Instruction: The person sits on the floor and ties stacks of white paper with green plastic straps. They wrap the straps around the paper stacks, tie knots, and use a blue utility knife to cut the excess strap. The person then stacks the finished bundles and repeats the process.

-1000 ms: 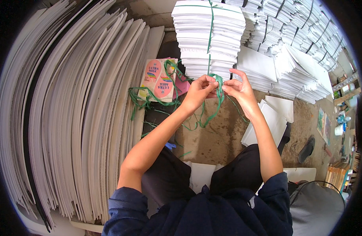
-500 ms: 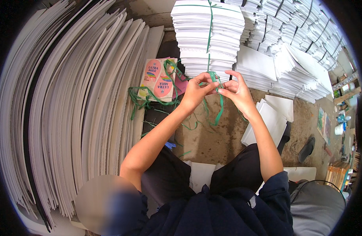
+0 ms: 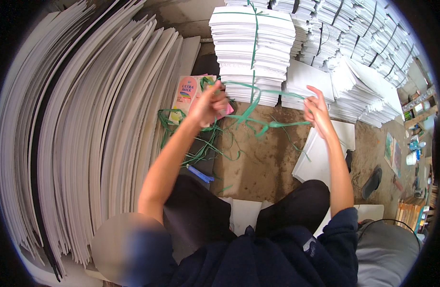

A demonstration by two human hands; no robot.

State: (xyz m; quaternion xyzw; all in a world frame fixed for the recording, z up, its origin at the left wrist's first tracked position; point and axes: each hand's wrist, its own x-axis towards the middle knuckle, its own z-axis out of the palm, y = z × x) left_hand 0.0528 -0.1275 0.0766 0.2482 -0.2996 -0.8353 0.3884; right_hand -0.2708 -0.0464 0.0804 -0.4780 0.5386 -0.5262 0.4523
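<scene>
Green plastic twine (image 3: 249, 112) stretches loosely between my two raised hands, with slack loops hanging in the middle. My left hand (image 3: 209, 106), a little blurred, is closed round one end above the pink-and-white printed carton sheets (image 3: 186, 93). At the other side my right hand (image 3: 317, 114) pinches the twine between curled fingers, index finger raised. Just beyond the twine stands a tall stack of white sheets (image 3: 272, 36), with green twine tied across its top and down its front. More loose green twine (image 3: 200, 152) lies tangled below my left hand.
Upright rows of large white sheets (image 3: 119, 119) fill the left side. Bound white stacks (image 3: 332, 33) rise at the back right. Loose white sheets (image 3: 310, 155) lie by my right knee. A blue-handled tool (image 3: 200, 173) rests near my left knee, and a dark sandal (image 3: 372, 182) lies farther right.
My hands have moved apart, the left one leftward and the right one rightward, pulling the green twine out between them. The blue-handled tool has come into fuller view.
</scene>
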